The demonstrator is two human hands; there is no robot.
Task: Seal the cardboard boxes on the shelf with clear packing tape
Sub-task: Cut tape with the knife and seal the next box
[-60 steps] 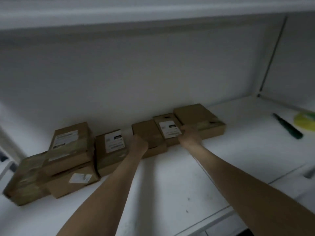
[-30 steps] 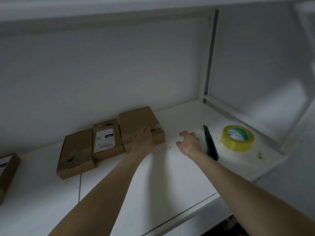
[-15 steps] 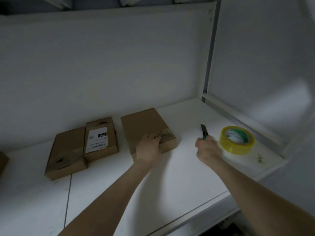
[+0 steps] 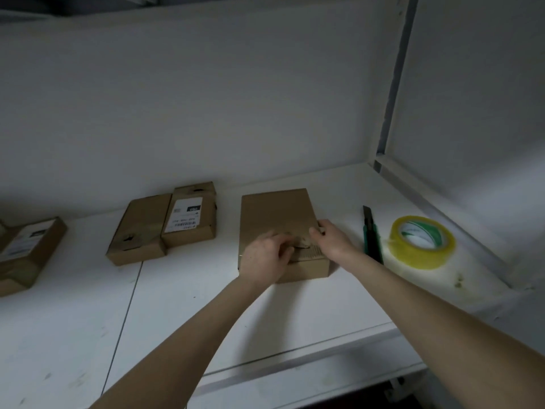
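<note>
1. Cardboard boxes lie on the white shelf; four can be counted in plain view.
2. One flat box sits directly under both hands, apart from the other three boxes.
3. The left hand lies on the near part of that box's top with bent fingers reaching to a lifted flap. It is too blurred to tell whether they pinch the flap.
4. The right hand grips the same box at its right edge, its fingers curled at the flap. The two hands are close together, almost touching.
5. To the left of the left hand, two boxes lie touching side by side: a plain box and a labelled box with one white barcode sticker.
6. Well to the left of those, a fourth box with a label on top is cut off by the edge of the view.
7. Just right of the right hand lies one knife with a green handle, blade end pointing away.
8. Further right, near the knife but not touching it, one tape roll lies flat, yellowish-clear with a green and white core.
</note>
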